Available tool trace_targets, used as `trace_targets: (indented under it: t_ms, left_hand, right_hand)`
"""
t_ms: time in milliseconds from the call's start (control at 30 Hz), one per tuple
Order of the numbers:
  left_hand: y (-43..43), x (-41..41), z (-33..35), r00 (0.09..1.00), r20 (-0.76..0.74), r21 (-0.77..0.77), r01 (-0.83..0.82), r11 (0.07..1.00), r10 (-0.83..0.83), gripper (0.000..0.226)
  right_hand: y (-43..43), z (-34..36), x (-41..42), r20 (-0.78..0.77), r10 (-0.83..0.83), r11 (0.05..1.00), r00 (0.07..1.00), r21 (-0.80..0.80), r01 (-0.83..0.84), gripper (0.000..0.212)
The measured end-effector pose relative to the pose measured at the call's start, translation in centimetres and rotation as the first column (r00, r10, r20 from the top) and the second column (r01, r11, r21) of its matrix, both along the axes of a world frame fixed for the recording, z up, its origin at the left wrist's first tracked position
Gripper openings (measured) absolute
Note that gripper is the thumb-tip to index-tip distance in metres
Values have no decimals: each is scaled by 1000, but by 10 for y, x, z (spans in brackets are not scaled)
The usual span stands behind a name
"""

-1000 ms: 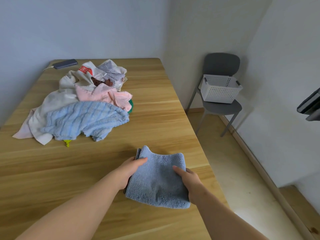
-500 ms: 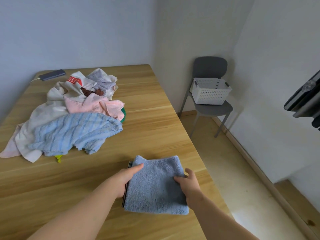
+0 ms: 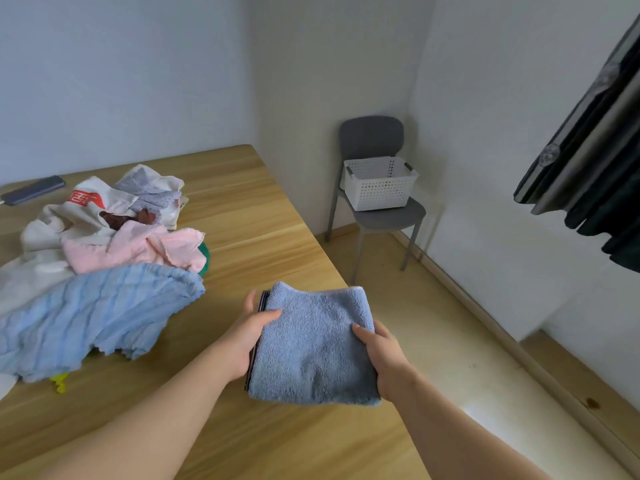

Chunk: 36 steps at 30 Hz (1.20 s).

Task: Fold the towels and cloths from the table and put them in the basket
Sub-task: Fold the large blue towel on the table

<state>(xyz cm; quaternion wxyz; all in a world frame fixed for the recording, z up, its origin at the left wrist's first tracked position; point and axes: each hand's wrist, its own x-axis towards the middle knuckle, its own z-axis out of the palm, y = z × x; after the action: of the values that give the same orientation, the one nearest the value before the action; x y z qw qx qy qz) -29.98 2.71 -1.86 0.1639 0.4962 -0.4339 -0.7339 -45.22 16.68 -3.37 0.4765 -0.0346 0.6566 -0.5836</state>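
A folded grey-blue towel (image 3: 315, 344) is held between both hands just above the table's right edge. My left hand (image 3: 247, 336) grips its left side, thumb on top and fingers underneath. My right hand (image 3: 384, 355) grips its right side the same way. A heap of unfolded cloths lies at the left of the wooden table (image 3: 249, 237): a light blue ribbed towel (image 3: 93, 310) in front, a pink cloth (image 3: 138, 247) behind it, white and grey cloths (image 3: 114, 199) at the back. The white perforated basket (image 3: 379, 183) stands empty on a grey chair in the room's corner.
The grey chair (image 3: 381, 216) stands against the wall, right of the table's far end. A dark phone (image 3: 34, 190) lies at the table's far left. Dark hanging fabric (image 3: 599, 161) juts in at the upper right. Wooden floor (image 3: 450, 341) runs between table and wall.
Both hands have lifted the folded towel off the table and carried it a little to the right. My view has turned right and up toward the chair.
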Motion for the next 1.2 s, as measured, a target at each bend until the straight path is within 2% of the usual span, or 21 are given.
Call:
trace_targets:
  t_ms: [67, 100, 200, 300, 433, 600, 733, 967, 1200]
  left_hand:
    - [3, -19, 9, 994, -20, -72, 104, 992, -105, 68]
    - [5, -30, 13, 988, 1, -118, 155, 981, -156, 65]
    - [18, -72, 24, 966, 55, -184, 257, 949, -251, 40]
    - [35, -131, 32, 984, 13, -171, 180, 969, -180, 29]
    - [67, -222, 37, 995, -50, -129, 78, 989, -85, 28]
    - [108, -321, 41, 997, -56, -98, 55, 994, -61, 28]
    - [116, -381, 46, 996, -48, -89, 68, 994, -73, 28]
    - [76, -438, 42, 997, -24, -73, 73, 995, -75, 32]
    - [-44, -506, 27, 998, -58, -83, -11, 997, 6, 35]
  right_hand:
    - [5, 6, -22, -55, -25, 1000, 998, -15, 25, 10]
    - [9, 9, -35, -64, -35, 999, 997, -24, 33, 10]
    - [22, 20, -82, -55, -35, 997, 998, -75, 31, 8]
    - [42, 31, -138, -41, 68, 991, 997, -110, -72, 17]
    - [78, 40, -225, -79, 234, 967, 969, -84, -240, 35]
    - [118, 41, -327, -176, 210, 977, 962, 0, -213, 46]
    - [124, 47, -390, -252, 182, 982, 950, 2, -188, 38]
    - [76, 45, -461, -283, 250, 967, 926, 20, -255, 37]
    - [-59, 39, -537, -327, 309, 949, 893, 41, -313, 37]
